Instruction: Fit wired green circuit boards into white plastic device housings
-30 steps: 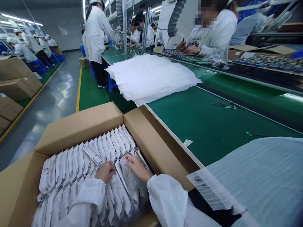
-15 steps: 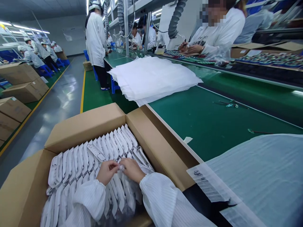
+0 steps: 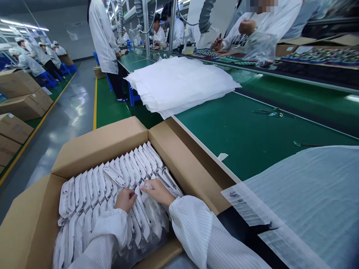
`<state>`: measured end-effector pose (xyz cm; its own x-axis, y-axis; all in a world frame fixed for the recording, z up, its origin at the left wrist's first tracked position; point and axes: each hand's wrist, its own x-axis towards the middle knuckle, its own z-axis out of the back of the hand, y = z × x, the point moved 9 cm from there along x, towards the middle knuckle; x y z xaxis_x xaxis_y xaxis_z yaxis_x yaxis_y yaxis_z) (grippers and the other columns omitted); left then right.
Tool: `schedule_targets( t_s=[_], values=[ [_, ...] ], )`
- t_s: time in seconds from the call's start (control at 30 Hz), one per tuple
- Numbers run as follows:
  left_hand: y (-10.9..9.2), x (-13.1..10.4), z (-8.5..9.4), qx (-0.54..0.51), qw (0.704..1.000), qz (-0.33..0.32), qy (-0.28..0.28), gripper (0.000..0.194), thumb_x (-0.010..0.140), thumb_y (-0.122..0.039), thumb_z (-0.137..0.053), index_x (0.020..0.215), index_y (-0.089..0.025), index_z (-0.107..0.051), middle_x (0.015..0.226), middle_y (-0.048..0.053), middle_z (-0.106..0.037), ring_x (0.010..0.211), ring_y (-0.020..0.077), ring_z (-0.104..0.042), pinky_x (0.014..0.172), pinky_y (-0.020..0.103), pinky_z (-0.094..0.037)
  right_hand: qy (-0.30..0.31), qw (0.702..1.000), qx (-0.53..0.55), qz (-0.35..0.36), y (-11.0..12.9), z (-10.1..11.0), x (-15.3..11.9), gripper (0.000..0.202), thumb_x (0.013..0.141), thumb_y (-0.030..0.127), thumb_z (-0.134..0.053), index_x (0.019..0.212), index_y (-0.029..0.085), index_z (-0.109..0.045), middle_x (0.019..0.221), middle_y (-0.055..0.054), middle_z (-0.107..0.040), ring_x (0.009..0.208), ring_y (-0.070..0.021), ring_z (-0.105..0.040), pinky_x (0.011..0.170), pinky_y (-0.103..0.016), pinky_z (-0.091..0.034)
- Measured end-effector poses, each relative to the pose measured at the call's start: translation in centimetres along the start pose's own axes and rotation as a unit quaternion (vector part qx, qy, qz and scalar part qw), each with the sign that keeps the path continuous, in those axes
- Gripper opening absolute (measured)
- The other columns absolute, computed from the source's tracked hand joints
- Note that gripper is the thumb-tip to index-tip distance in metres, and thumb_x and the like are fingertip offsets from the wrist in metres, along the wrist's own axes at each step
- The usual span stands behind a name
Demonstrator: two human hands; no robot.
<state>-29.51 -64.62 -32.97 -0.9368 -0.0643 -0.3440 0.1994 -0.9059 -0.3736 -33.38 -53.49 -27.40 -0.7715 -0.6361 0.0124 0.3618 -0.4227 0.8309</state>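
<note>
An open cardboard box (image 3: 102, 141) holds rows of white plastic parts (image 3: 91, 186) wrapped in thin bags and standing on edge. One white part (image 3: 114, 175) lies flat on top of the rows. Over the middle of the box, my left hand (image 3: 126, 199) has its fingers pressed together; whatever they hold, if anything, is too small to make out. Just to its right, my right hand (image 3: 157, 191) pinches the crumpled top of a clear plastic bag (image 3: 153, 209), which hangs down among the wrapped parts.
A stack of white sheets (image 3: 182, 84) lies on the green table (image 3: 213, 127) beyond the box. Translucent sheeting (image 3: 314, 186) covers the near right. Small wired pieces (image 3: 275, 113) lie on the table. People in white coats work around; cartons (image 3: 17, 87) stand at the left.
My hands have moved slightly apart, with the right one still on the bag. The view has shifted a little. The person across the table has raised one hand.
</note>
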Motion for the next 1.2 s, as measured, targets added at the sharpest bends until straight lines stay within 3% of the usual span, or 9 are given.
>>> schedule_targets(
  t_s=[0.1, 0.13, 0.23, 0.33, 0.47, 0.7, 0.83, 0.97, 1.2],
  values=[
    [-0.1, 0.3, 0.1, 0.005, 0.999, -0.023, 0.025, 0.019, 0.081, -0.03, -0.05, 0.082, -0.012, -0.057, 0.08, 0.002, -0.059, 0.076, 0.0144, -0.056, 0.073, 0.035, -0.045, 0.043, 0.998, 0.016, 0.042, 0.5, -0.7, -0.2, 0.029, 0.05, 0.028, -0.076, 0.071, 0.015, -0.059, 0.067, 0.004, -0.055, 0.068, -0.0126, -0.052, 0.06, -0.021, -0.039],
    [0.0, 0.3, 0.1, 0.004, 0.999, -0.027, 0.029, 0.019, 0.081, -0.029, -0.05, 0.082, -0.012, -0.057, 0.081, 0.002, -0.059, 0.077, 0.0145, -0.056, 0.074, 0.036, -0.045, 0.052, 0.997, 0.019, 0.049, 0.5, -0.9, -0.2, 0.033, 0.047, 0.024, -0.077, 0.074, 0.015, -0.06, 0.072, 0.003, -0.056, 0.073, -0.0136, -0.053, 0.065, -0.023, -0.04],
    [0.3, 0.5, 0.0, -0.011, 0.999, -0.025, 0.029, 0.018, 0.08, -0.028, -0.05, 0.081, -0.012, -0.057, 0.084, 0.003, -0.059, 0.08, 0.0152, -0.055, 0.076, 0.037, -0.044, 0.05, 0.998, 0.022, 0.038, -0.2, -1.2, 0.2, 0.012, 0.065, 0.02, -0.067, 0.071, 0.013, -0.059, 0.075, 0.0, -0.057, 0.074, -0.0137, -0.053, 0.072, -0.029, -0.041],
    [0.5, 0.2, 0.1, -0.048, 0.999, -0.014, 0.013, 0.018, 0.08, -0.029, -0.05, 0.079, -0.012, -0.056, 0.083, 0.003, -0.059, 0.081, 0.0153, -0.055, 0.075, 0.036, -0.045, 0.038, 0.998, 0.037, 0.021, -0.7, -1.4, 0.5, 0.014, 0.078, 0.022, -0.054, 0.069, 0.012, -0.056, 0.077, 0.0, -0.057, 0.074, -0.0127, -0.054, 0.072, -0.032, -0.043],
    [-0.2, -0.7, 0.4, -0.135, 0.991, -0.007, 0.002, 0.023, 0.084, -0.03, -0.044, 0.078, -0.011, -0.055, 0.066, -0.001, -0.057, 0.059, 0.01, -0.055, 0.061, 0.028, -0.047, 0.04, 0.997, 0.071, -0.002, -0.6, -1.6, 0.5, 0.013, 0.079, 0.023, -0.054, 0.081, 0.011, -0.058, 0.08, -0.001, -0.06, 0.076, -0.013, -0.056, 0.071, -0.031, -0.045],
    [-2.9, -1.6, 1.4, -0.222, 0.975, -0.025, -0.003, 0.023, 0.084, -0.029, -0.044, 0.075, -0.011, -0.056, 0.058, -0.003, -0.055, 0.052, 0.0083, -0.054, 0.052, 0.023, -0.047, 0.128, 0.988, 0.077, -0.049, -0.9, -3.6, 0.1, 0.02, 0.079, 0.026, -0.055, 0.068, 0.01, -0.055, 0.051, 0.007, -0.048, 0.041, -0.0038, -0.046, 0.04, -0.016, -0.04],
    [-0.3, -1.6, 2.4, -0.191, 0.981, 0.013, -0.029, 0.022, 0.084, -0.03, -0.044, 0.084, -0.011, -0.056, 0.069, -0.001, -0.058, 0.06, 0.0102, -0.056, 0.06, 0.027, -0.048, 0.116, 0.989, 0.058, -0.075, -1.8, -3.7, 0.3, 0.019, 0.082, 0.028, -0.05, 0.075, 0.011, -0.053, 0.056, 0.006, -0.049, 0.042, -0.0037, -0.045, 0.04, -0.016, -0.039],
    [2.7, -1.6, 2.0, -0.118, 0.991, 0.054, -0.03, 0.02, 0.08, -0.03, -0.05, 0.083, -0.012, -0.057, 0.075, 0.001, -0.059, 0.068, 0.0126, -0.056, 0.069, 0.033, -0.046, 0.056, 0.995, 0.02, -0.078, -1.9, -2.6, 0.8, 0.019, 0.082, 0.03, -0.05, 0.083, 0.012, -0.053, 0.071, 0.001, -0.054, 0.06, -0.0088, -0.052, 0.055, -0.024, -0.045],
    [3.0, -0.9, 0.4, -0.027, 0.997, 0.067, -0.01, 0.02, 0.08, -0.03, -0.051, 0.088, -0.012, -0.055, 0.085, 0.003, -0.058, 0.08, 0.0156, -0.055, 0.075, 0.037, -0.044, 0.045, 0.995, -0.056, -0.067, -0.4, -2.1, 0.5, 0.022, 0.08, 0.033, -0.051, 0.089, 0.013, -0.054, 0.078, -0.001, -0.055, 0.067, -0.0116, -0.053, 0.063, -0.029, -0.045]
  ],
)
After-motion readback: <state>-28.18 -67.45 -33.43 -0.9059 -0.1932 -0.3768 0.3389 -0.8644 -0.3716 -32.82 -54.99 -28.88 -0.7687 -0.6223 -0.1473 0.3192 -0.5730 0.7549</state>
